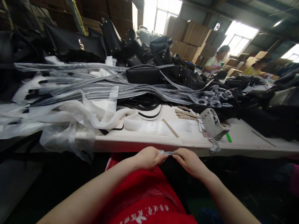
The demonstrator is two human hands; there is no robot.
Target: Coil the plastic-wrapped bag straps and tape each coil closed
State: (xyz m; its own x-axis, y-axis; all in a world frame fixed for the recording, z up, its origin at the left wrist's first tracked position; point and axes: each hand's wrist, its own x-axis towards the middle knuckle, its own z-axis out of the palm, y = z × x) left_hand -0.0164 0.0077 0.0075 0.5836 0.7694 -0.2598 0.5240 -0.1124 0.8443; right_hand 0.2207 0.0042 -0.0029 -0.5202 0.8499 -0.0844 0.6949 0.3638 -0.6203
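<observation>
Both hands are close together in front of the table's front edge, above a red apron [149, 193]. My left hand [148, 158] is closed on one end of a short plastic-wrapped strip [167, 153]. The fingers of my right hand [188, 161] pinch the strip's other end. Between them the strip bows slightly; its full length is hidden in the fingers. Long plastic-wrapped straps [130, 88] lie across the table beyond the hands. Wrapped coils [216, 97] lie at their right end.
On the white table [151, 141] are cardboard strips [170, 128], a tape dispenser [212, 123], a green piece [228, 137] and white foam wrap [93, 115]. Black bags [142, 75] are piled behind. Two people [217, 59] work at the back right, near stacked boxes [195, 34].
</observation>
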